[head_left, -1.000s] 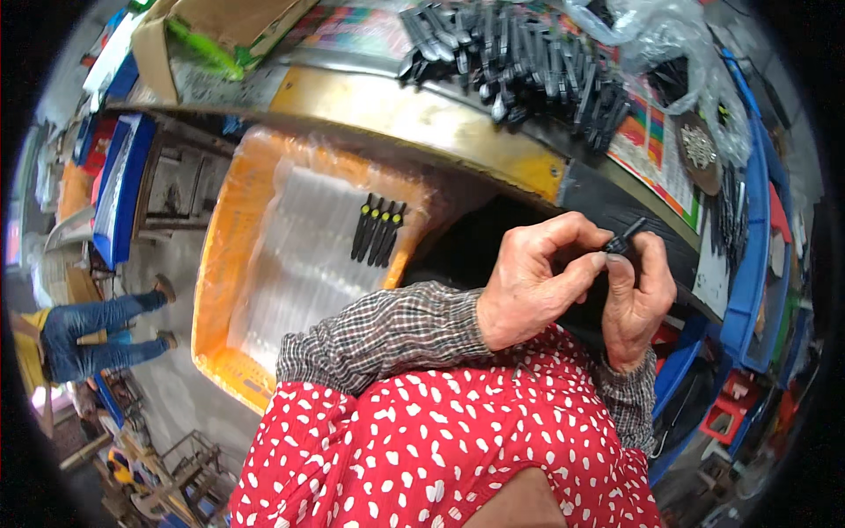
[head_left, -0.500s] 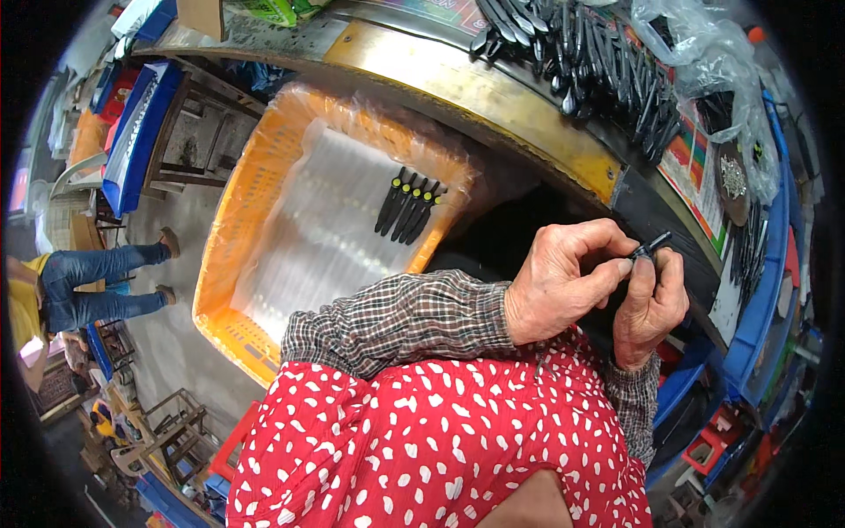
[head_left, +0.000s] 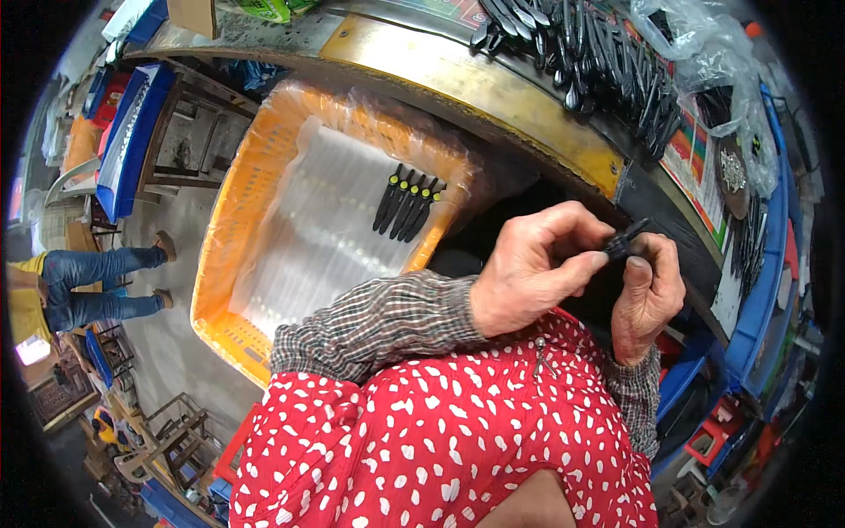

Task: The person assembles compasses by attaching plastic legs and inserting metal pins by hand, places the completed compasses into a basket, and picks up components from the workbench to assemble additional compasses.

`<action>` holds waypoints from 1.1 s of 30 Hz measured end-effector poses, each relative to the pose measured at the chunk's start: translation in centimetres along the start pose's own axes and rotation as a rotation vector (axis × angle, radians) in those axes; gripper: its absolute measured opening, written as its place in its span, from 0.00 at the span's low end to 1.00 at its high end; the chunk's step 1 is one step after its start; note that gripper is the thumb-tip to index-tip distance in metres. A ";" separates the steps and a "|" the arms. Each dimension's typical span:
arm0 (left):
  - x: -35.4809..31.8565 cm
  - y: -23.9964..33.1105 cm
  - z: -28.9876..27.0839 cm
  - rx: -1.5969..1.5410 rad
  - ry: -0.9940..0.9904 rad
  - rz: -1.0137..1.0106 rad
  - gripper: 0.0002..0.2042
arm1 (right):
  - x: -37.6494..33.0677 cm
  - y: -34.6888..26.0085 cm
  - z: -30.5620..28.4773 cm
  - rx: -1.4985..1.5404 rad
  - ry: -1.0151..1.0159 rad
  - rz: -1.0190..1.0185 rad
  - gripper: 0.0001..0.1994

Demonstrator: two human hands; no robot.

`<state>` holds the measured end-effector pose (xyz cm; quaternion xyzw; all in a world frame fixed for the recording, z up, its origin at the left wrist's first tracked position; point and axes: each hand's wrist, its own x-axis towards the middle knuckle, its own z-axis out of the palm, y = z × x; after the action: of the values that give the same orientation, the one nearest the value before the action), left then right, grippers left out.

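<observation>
My left hand [head_left: 539,268] is closed, its thumb and forefinger pinching a small black plastic part [head_left: 623,243] with a thin rod-like end. On the other side of this part is my right hand [head_left: 650,295], its fingers curled and the fingertips at the part's right end. Motion blurs the part, so its exact kind is unclear. Both hands are in front of my body, just below the bench edge. To their left, a row of several black pieces with yellow-green round spots [head_left: 407,202] lies on the white sheet inside an orange crate [head_left: 231,255].
A worn bench [head_left: 475,84] with a metal edge curves across the far side. On it are a pile of black handle-like pieces [head_left: 590,66], a clear plastic bag [head_left: 704,66] and a dish of small metal bits [head_left: 732,172]. Another person [head_left: 97,286] stands at far left.
My left hand has shifted slightly left and up with the black part. My right hand's thumb and forefinger have spread a little, and the part is turned and blurred.
</observation>
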<state>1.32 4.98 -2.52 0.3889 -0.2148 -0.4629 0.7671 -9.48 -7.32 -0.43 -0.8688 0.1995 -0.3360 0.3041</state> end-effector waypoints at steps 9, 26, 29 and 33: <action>-4.7 -0.6 -12.4 0.569 0.492 0.012 0.14 | 0.3 -0.1 -0.7 -0.079 -0.068 -0.010 0.07; -4.7 -1.5 -17.6 0.615 0.739 -0.151 0.12 | 0.9 -0.4 0.7 -0.034 -0.264 -0.115 0.05; -4.7 0.7 -11.6 0.401 0.577 -0.007 0.13 | 1.1 -0.6 2.5 0.078 -0.380 -0.199 0.06; -4.3 1.8 -7.0 0.237 0.367 -0.089 0.15 | 1.0 -0.3 4.5 0.229 -0.430 -0.123 0.10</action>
<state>5.06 11.99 -5.23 0.5630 -0.1070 -0.3891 0.7212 -5.51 -5.86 -2.41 -0.8907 0.0378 -0.1819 0.4150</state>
